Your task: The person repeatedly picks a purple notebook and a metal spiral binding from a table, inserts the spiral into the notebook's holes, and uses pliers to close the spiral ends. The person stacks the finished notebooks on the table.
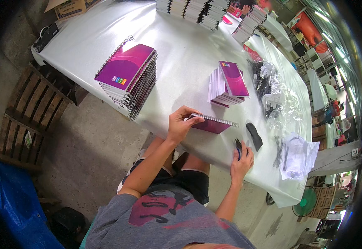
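My left hand [181, 125] pinches one end of a purple spiral notebook [212, 126], which stands on its long edge on the table with its coil binding upward. Fingers of my right hand [242, 165] are wrapped round dark-handled pliers [238, 146], jaws pointing away from me, apart from the notebook. A tall stack of purple coil-bound notebooks [127, 68] rises to the left. Beyond my hands sits a shorter pile of purple-covered books [230, 81], its top one askew. Right of the pliers lies a flat black curved object [254, 137] whose kind I cannot tell.
Clear plastic wrap [276, 91] lies along the right side of the white-covered table [181, 54]. Crumpled white paper [299, 157] rests near loose wire coils [278, 150]. More book stacks [193, 11] stand at the far edge. A wooden slatted pallet [34, 112] is at left.
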Motion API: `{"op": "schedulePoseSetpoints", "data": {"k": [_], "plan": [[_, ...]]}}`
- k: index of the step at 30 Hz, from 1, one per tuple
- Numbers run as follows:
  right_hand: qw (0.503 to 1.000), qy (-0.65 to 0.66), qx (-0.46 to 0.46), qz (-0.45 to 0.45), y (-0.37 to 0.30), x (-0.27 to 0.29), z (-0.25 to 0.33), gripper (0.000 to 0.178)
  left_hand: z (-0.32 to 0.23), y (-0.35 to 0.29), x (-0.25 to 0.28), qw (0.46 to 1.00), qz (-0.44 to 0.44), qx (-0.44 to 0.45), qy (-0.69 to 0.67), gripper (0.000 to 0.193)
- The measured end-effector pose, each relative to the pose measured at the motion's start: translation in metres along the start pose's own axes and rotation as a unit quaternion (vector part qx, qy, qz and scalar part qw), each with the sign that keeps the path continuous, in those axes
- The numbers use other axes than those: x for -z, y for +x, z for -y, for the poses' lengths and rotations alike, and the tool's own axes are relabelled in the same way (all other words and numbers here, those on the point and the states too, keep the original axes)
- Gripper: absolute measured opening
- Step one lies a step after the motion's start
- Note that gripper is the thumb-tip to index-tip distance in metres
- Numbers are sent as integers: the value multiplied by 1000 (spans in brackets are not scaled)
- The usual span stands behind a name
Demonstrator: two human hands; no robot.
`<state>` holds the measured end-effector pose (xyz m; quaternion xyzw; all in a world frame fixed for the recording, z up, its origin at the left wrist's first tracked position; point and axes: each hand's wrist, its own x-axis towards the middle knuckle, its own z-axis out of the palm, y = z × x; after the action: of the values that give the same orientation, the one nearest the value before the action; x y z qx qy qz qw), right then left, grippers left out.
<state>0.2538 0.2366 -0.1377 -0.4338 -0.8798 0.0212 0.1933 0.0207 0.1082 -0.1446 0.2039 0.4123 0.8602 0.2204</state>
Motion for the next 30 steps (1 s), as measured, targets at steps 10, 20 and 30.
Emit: {"op": "schedulePoseSetpoints", "data": {"k": [10,20,30], "plan": [[959,245,143,-17,3,71,106,33,-18,-13,-22,968,-24,-166,187,28],[957,227,180,-23,13,76,128,34,-35,-21,-26,927,-22,-248,280,33],[894,407,118,146,11,76,122,31,-38,-22,-23,908,0,-298,295,31]]}}
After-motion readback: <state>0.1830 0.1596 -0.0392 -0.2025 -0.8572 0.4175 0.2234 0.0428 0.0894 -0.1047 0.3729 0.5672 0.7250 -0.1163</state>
